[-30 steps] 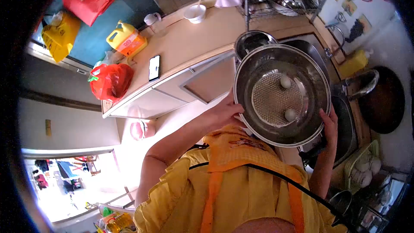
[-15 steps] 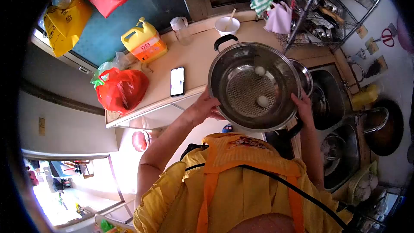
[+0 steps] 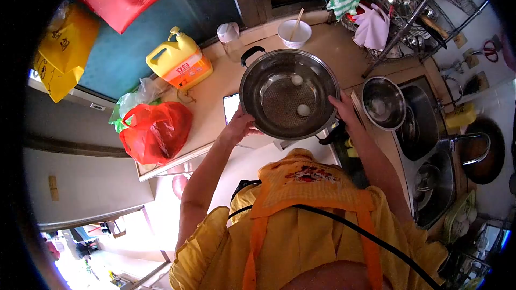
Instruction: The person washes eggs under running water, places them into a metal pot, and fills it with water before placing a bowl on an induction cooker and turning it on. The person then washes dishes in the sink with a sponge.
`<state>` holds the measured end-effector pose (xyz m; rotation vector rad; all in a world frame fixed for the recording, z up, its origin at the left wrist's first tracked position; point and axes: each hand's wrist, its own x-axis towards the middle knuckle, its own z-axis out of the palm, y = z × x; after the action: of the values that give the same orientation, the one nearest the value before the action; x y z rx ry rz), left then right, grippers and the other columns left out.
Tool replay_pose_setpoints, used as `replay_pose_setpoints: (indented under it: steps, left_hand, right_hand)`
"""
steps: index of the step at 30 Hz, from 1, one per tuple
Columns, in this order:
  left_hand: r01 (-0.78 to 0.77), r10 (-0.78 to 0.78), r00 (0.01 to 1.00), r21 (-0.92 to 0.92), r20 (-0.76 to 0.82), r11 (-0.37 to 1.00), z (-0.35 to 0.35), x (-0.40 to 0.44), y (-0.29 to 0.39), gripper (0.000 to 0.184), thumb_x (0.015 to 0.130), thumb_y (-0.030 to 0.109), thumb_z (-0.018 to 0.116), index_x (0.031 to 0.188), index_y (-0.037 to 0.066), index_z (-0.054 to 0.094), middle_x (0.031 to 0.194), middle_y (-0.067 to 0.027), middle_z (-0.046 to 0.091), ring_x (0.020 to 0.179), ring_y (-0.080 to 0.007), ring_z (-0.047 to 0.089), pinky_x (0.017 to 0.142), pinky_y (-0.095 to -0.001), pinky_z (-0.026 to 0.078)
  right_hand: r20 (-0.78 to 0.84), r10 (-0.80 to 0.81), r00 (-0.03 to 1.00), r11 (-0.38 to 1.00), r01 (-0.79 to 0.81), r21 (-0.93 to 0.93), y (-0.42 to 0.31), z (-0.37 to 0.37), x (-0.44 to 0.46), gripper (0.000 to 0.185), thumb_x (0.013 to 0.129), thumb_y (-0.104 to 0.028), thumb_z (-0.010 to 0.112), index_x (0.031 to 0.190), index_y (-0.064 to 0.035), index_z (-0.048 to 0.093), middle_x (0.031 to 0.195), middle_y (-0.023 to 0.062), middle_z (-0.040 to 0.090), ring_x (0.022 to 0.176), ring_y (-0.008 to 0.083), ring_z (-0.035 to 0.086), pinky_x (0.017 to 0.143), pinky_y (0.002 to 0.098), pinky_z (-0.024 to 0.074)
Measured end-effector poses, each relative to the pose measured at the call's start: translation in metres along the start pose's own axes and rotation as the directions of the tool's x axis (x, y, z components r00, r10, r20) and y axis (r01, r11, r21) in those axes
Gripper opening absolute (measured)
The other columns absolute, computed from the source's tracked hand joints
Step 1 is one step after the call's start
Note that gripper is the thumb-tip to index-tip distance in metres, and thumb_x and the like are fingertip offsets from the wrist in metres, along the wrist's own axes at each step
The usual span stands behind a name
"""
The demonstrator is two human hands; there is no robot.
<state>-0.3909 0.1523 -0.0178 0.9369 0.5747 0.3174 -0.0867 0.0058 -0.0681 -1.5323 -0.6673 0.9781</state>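
Note:
A wide steel pot (image 3: 257, 92) with black handles is held between my two hands, in front of my orange apron at the counter's edge. On its dimpled bottom lie two small white round things (image 3: 303, 110), egg-like in look. My left hand (image 3: 240, 125) grips the pot's left side; my right hand (image 3: 344, 110) grips the opposite side near a handle. Both hands have their fingers closed at the rim, partly hidden beneath it. Behind the pot's left edge, a phone with a lit screen (image 3: 230, 106) is partly covered.
A steel bowl (image 3: 398, 94) stands right of the pot, beside the double sink (image 3: 449, 182). Behind are a white bowl with chopsticks (image 3: 301, 35) and a glass jug (image 3: 230, 48). A yellow detergent jug (image 3: 185, 70) and red plastic bag (image 3: 161, 131) stand left; a wire rack (image 3: 414, 21) is back right.
Both hands have carried the pot left across the counter. The steel bowl that it partly covered now shows fully, and the phone is now partly hidden. The camera view has shifted slightly.

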Motion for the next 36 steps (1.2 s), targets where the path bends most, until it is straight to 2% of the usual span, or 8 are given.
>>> replay_pose_setpoints:
  steps: [12, 18, 24, 28, 30, 31, 32, 36]
  left_hand:
    - [0.013, -0.013, 1.000, -0.087, -0.003, 0.996, -0.028, 0.026, -0.014, 0.054, 0.076, -0.002, 0.041, 0.122, 0.022, 0.027, 0.100, -0.0113, 0.054, 0.075, -0.0256, 0.061, 0.064, -0.0403, 0.053]
    - [0.015, -0.014, 1.000, -0.041, 0.015, 0.999, -0.039, 0.036, -0.009, 0.048, 0.077, 0.005, 0.046, 0.120, 0.018, 0.030, 0.099, -0.0111, 0.055, 0.075, -0.0278, 0.061, 0.064, -0.0420, 0.053]
    - [0.126, -0.133, 0.986, -0.072, -0.101, 0.989, -0.046, 0.042, -0.005, 0.045, 0.079, 0.008, 0.042, 0.121, 0.019, 0.030, 0.096, -0.0152, 0.055, 0.073, -0.0307, 0.060, 0.064, -0.0466, 0.051]
    - [0.077, -0.081, 0.983, -0.028, -0.165, 0.997, -0.031, 0.031, -0.001, 0.055, 0.080, 0.013, 0.046, 0.128, 0.018, 0.019, 0.107, -0.0157, 0.049, 0.086, -0.0312, 0.056, 0.064, -0.0458, 0.052]
    - [0.021, -0.005, 0.981, 0.079, -0.194, 0.997, -0.034, 0.027, -0.006, 0.060, 0.081, 0.022, 0.049, 0.130, 0.021, 0.015, 0.113, -0.0139, 0.045, 0.096, -0.0311, 0.050, 0.065, -0.0455, 0.052]
    - [-0.011, 0.039, 0.977, 0.132, -0.210, 0.991, -0.038, 0.024, -0.007, 0.062, 0.081, 0.027, 0.050, 0.131, 0.022, 0.013, 0.115, -0.0130, 0.043, 0.101, -0.0311, 0.047, 0.066, -0.0454, 0.051]
    - [-0.045, 0.088, 0.970, 0.184, -0.229, 0.982, -0.041, 0.023, -0.008, 0.065, 0.081, 0.031, 0.051, 0.132, 0.023, 0.011, 0.118, -0.0121, 0.041, 0.106, -0.0310, 0.043, 0.066, -0.0453, 0.051]
    - [0.013, 0.290, 0.838, 0.547, -0.463, 0.837, -0.043, 0.025, 0.002, 0.065, 0.080, 0.032, 0.053, 0.131, 0.019, 0.015, 0.113, -0.0098, 0.044, 0.093, -0.0229, 0.050, 0.059, -0.0349, 0.051]
  right_hand:
    - [-0.133, -0.038, 0.990, 0.999, 0.032, -0.042, 0.006, 0.013, 0.023, 0.043, 0.078, -0.018, 0.057, 0.117, -0.0060, 0.043, 0.104, 0.0053, 0.053, 0.094, 0.0173, 0.049, 0.083, 0.0303, 0.0376]
    - [-0.007, -0.117, 0.993, 0.989, 0.118, 0.092, 0.005, 0.017, 0.030, 0.042, 0.079, -0.018, 0.056, 0.118, -0.0083, 0.043, 0.105, 0.0026, 0.053, 0.094, 0.0149, 0.050, 0.079, 0.0301, 0.0405]
    - [-0.094, 0.175, 0.980, 0.978, -0.162, 0.127, 0.003, 0.024, 0.029, 0.043, 0.078, -0.024, 0.058, 0.115, -0.0072, 0.044, 0.103, 0.0035, 0.053, 0.094, 0.0153, 0.051, 0.079, 0.0314, 0.0408]
    - [-0.160, 0.150, 0.976, 0.975, -0.120, 0.188, -0.042, 0.034, -0.012, 0.044, 0.079, -0.028, 0.056, 0.115, -0.0059, 0.043, 0.107, 0.0044, 0.052, 0.095, 0.0164, 0.050, 0.082, 0.0311, 0.0387]
    - [-0.126, 0.017, 0.992, 0.995, -0.004, 0.103, 0.013, 0.015, -0.003, 0.047, 0.080, -0.031, 0.055, 0.117, -0.0054, 0.042, 0.113, 0.0057, 0.049, 0.096, 0.0189, 0.050, 0.084, 0.0300, 0.0370]
    - [0.068, -0.015, 0.998, 0.991, 0.024, -0.134, 0.018, 0.002, -0.008, 0.070, 0.077, -0.042, 0.056, 0.128, -0.0042, 0.026, 0.117, 0.0133, 0.044, 0.104, 0.0245, 0.045, 0.085, 0.0381, 0.0383]
    - [-0.086, 0.049, 0.995, 0.985, -0.033, 0.172, 0.032, 0.001, -0.032, 0.058, 0.080, -0.036, 0.055, 0.122, -0.0016, 0.034, 0.107, 0.0120, 0.052, 0.093, 0.0221, 0.051, 0.079, 0.0363, 0.0424]
    - [-0.088, 0.217, 0.972, 0.904, -0.166, 0.394, 0.049, -0.059, -0.102, 0.042, 0.082, -0.030, 0.053, 0.110, -0.0006, 0.045, 0.090, 0.0106, 0.057, 0.078, 0.0174, 0.056, 0.066, 0.0309, 0.0476]
